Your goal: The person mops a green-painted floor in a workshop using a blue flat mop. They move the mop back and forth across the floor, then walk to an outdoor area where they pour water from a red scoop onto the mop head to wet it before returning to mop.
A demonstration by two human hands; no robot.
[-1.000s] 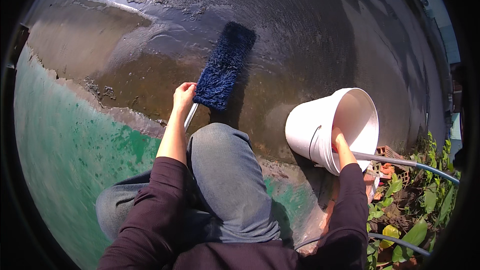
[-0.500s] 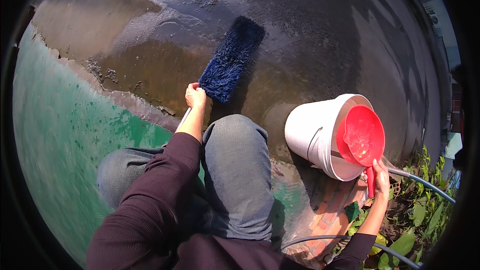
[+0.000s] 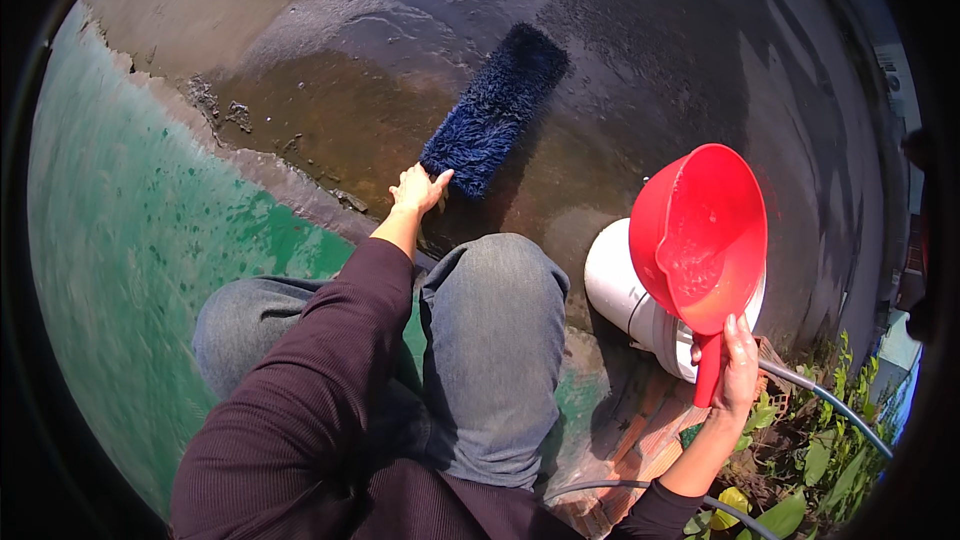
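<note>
My left hand (image 3: 420,190) grips the near end of a shaggy dark blue mop head (image 3: 492,115), thumb on top and the other fingers partly hidden. The mop head hangs out over wet, dark ground and slants away to the right. My right hand (image 3: 738,365) is closed around the handle of a red plastic water dipper (image 3: 705,230). Water glistens in the dipper's bowl, which is tilted toward me above a white bucket (image 3: 618,280). The dipper hides much of the bucket's mouth.
Green-painted floor (image 3: 180,210) lies at left, with a broken edge along the wet concrete. Near the bucket are bricks (image 3: 645,445), a grey hose (image 3: 825,395) and leafy plants (image 3: 835,450). My bent knee (image 3: 500,320) stands between my arms.
My right hand has lifted the dipper out of the bucket's mouth, up and nearer to me. My left hand and the mop head sit slightly farther right in view.
</note>
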